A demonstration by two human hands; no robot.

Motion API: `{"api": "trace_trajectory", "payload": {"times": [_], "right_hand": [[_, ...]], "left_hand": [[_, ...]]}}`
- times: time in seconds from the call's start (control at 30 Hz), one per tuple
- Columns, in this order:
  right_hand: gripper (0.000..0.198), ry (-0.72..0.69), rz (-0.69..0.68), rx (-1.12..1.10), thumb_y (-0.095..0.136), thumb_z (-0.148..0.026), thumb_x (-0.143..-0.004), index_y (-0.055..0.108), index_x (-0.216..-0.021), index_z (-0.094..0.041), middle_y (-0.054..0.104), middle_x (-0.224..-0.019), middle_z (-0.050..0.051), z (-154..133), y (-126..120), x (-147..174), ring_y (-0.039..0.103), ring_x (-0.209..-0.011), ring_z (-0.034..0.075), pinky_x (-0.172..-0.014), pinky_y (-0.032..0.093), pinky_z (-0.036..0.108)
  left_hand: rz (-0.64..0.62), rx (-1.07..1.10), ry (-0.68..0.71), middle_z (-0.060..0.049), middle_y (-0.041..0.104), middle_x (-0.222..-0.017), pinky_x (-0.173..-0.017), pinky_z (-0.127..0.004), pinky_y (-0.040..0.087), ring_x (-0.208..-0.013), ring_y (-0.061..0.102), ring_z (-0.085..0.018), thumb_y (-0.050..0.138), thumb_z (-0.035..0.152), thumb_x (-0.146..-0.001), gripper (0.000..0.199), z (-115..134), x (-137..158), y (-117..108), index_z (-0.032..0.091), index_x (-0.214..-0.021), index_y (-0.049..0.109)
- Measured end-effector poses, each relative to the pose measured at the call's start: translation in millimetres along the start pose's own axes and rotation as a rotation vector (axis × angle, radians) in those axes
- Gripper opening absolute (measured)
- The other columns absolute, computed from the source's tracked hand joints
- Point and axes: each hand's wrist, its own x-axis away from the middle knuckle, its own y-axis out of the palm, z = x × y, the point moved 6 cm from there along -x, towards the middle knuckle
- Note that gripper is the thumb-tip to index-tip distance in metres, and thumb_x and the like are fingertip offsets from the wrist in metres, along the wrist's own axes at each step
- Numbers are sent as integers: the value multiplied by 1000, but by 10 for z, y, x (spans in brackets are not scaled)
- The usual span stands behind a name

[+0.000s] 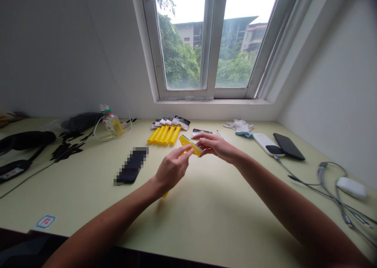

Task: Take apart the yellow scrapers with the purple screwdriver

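Note:
Above the middle of the table I hold a yellow scraper (pixel 188 144) with a wide head and a grey blade edge. My left hand (pixel 173 166) is closed around it, and a bit of the yellow handle shows below the wrist. The fingers of my right hand (pixel 216 145) are bent against the right end of the head, pinching it. Just beyond lie several more yellow scrapers (pixel 165 134) in a row, with black-and-white card tags (pixel 180 121) at their far ends. Another card tag (pixel 202 132) lies behind my right hand, with a thin screwdriver-like rod (pixel 221 135) beside it.
A dark phone (pixel 134 166) lies left of my hands. Farther left stand a bottle of yellow liquid (pixel 112 124) and a black headset (pixel 25 142). On the right are a white glove (pixel 239 125), a white power bank (pixel 267 143), a black slab (pixel 288 146), cables (pixel 332 193) and a white case (pixel 352 187).

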Motion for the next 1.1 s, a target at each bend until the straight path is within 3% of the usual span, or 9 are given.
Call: {"api": "trace_trajectory", "payload": {"times": [0.07,0.13,0.17,0.27,0.37,0.5,0.7,0.93,1.1], "right_hand": [[33,-63,-42,288,53,-37,-88,63,-112,-17,68,-87,6,-54,-177,23,65,-80,17,-78,54,34],[27,-42,2,750,49,-27,-89,67,-107,-18,71,-91,7,-38,-462,62,65,-81,16,-77,51,29],[26,38,14,999,49,-22,-87,69,-104,-20,72,-94,6,16,-623,86,65,-83,15,-76,49,27],[20,235,-23,1224,60,-11,-71,75,-85,-17,73,-79,8,215,-997,162,65,-75,20,-66,45,28],[25,302,-117,1251,65,-11,-64,75,-86,-19,73,-79,5,409,-1100,177,66,-73,20,-62,43,26],[33,318,-175,1270,69,-16,-64,74,-95,-23,74,-89,2,573,-1056,117,65,-78,19,-62,43,25],[18,337,-153,1292,68,-17,-66,75,-83,-21,72,-84,4,664,-1075,84,65,-76,19,-62,43,25],[25,297,-166,1285,67,-18,-68,74,-92,-24,73,-87,2,638,-1023,101,65,-74,17,-60,42,23],[21,283,-149,1295,63,-14,-70,75,-86,-21,73,-83,4,614,-988,100,64,-72,16,-58,41,23]], "left_hand": [[29,71,-1,-9,64,-128,-104,-44,48,-116,61,-25,53,13,-88,32,15,-16,-37,24,-114,70],[60,183,-50,-9,65,-124,-99,-44,52,-113,62,-25,57,16,-88,26,2,-29,-64,23,-108,71],[73,261,-107,-10,65,-124,-93,-43,56,-110,64,-25,59,18,-87,23,-28,-33,-65,22,-106,71],[89,577,-326,-13,60,-129,-67,-38,63,-91,71,-25,67,27,-83,24,-163,-23,2,18,-106,67],[99,891,-463,-13,64,-117,-55,-34,62,-79,73,-26,76,29,-76,33,-265,-10,109,14,-102,61],[76,1085,-553,-7,69,-94,-55,-33,62,-83,73,-29,79,28,-74,39,-308,12,216,15,-100,54],[36,1128,-600,-11,67,-107,-57,-33,62,-87,73,-31,80,28,-74,39,-288,65,281,14,-100,54],[21,1149,-621,-11,65,-110,-58,-33,62,-87,73,-31,79,29,-75,38,-324,94,331,14,-99,55],[11,1179,-647,-12,63,-116,-58,-33,61,-84,73,-30,80,30,-73,39,-314,92,342,15,-98,54]]}}
